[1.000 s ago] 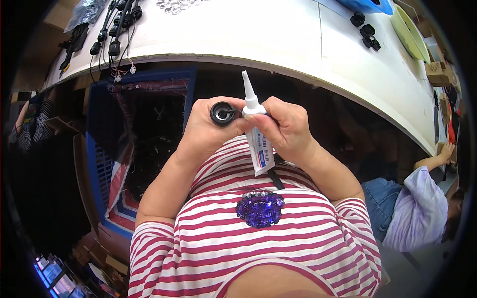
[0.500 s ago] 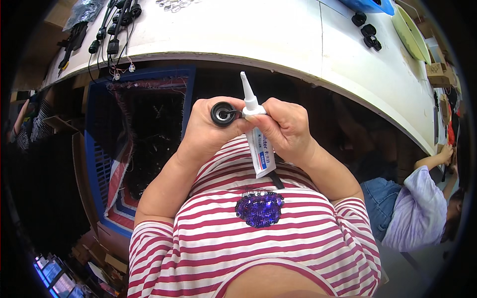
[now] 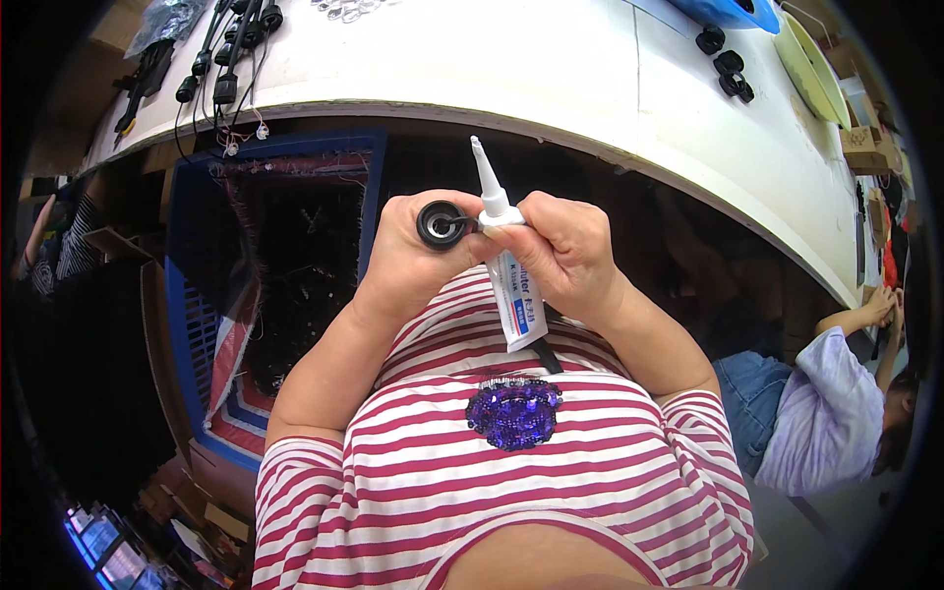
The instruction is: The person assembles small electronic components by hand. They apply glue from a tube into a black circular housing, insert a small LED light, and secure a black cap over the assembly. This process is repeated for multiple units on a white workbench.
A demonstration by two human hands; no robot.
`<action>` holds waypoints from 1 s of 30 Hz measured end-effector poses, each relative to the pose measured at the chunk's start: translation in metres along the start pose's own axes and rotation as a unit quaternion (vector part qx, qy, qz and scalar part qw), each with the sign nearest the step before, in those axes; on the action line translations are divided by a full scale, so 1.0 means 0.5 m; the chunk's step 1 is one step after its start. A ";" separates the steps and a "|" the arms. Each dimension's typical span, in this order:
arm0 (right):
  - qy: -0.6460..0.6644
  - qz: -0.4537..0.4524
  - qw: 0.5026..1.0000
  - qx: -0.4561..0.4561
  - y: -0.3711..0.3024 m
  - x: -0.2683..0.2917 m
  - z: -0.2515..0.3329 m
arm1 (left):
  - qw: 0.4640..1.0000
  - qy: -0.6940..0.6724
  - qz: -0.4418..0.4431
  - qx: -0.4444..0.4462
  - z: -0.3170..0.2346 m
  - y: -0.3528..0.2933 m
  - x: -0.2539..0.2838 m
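Observation:
My left hand (image 3: 398, 251) is closed around a round black socket-like part (image 3: 442, 225) whose open end faces up, with a pale ring inside. In my right hand (image 3: 568, 251) is a white glue tube (image 3: 516, 305) with a long tapered nozzle (image 3: 487, 177) pointing up and slightly left. Thumb and fingers pinch the tube just below the nozzle's collar. Both hands meet in front of my chest, and the nozzle's base is right beside the black part. Below the tube a short black cable end (image 3: 547, 358) shows; what it joins is hidden.
A white table (image 3: 472, 69) curves across the far side. On it lie black cables with connectors (image 3: 226, 59), several black rings (image 3: 730, 64), a blue tray (image 3: 733, 10) and a yellow-green basin (image 3: 811, 69). A cloth-lined blue crate (image 3: 182, 295) stands left; another person (image 3: 831, 413) sits right.
The nozzle tip has tipped slightly left and upward. Both my hands keep their grips almost unmoved. At the right, the other person's hands have shifted a little.

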State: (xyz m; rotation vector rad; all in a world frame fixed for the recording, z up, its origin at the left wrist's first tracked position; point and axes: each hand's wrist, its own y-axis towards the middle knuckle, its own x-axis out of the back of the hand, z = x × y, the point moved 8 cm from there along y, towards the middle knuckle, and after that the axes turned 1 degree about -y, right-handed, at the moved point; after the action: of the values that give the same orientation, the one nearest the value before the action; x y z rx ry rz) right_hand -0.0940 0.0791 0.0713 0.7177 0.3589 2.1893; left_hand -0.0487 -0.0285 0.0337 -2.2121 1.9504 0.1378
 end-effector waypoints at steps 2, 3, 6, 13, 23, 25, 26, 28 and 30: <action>-0.016 0.004 1.000 0.002 0.001 0.000 0.000 | 1.000 0.003 0.002 -0.001 0.000 0.001 0.001; -0.021 0.007 1.000 0.004 0.002 0.000 0.002 | 1.000 0.006 0.004 -0.001 -0.001 0.001 0.001; -0.040 0.022 0.999 0.014 0.007 0.003 0.008 | 1.000 0.005 0.004 0.004 -0.005 0.003 -0.002; 0.020 0.076 0.995 -0.064 0.032 0.044 0.022 | 0.995 0.052 0.080 -0.006 -0.050 0.020 -0.018; 0.521 0.113 0.722 -0.440 -0.030 0.019 -0.008 | 0.963 0.188 0.139 -0.131 -0.051 0.037 -0.022; 0.524 0.138 0.717 -0.439 -0.035 0.009 -0.006 | 0.955 0.206 0.157 -0.146 -0.051 0.035 -0.023; 0.524 0.145 0.709 -0.448 -0.036 0.004 -0.001 | 0.950 0.215 0.166 -0.153 -0.051 0.031 -0.026; 0.509 0.152 0.704 -0.472 -0.037 -0.003 0.004 | 0.950 0.209 0.171 -0.156 -0.051 0.026 -0.027; 0.499 0.159 0.703 -0.480 -0.042 -0.008 0.003 | 0.949 0.202 0.180 -0.162 -0.050 0.022 -0.027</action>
State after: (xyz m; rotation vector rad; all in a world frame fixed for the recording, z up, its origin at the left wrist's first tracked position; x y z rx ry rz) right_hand -0.0784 0.0898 0.0609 -1.1102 -0.4563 2.4504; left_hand -0.0628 -0.0215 0.0600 -2.1750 2.7255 0.0608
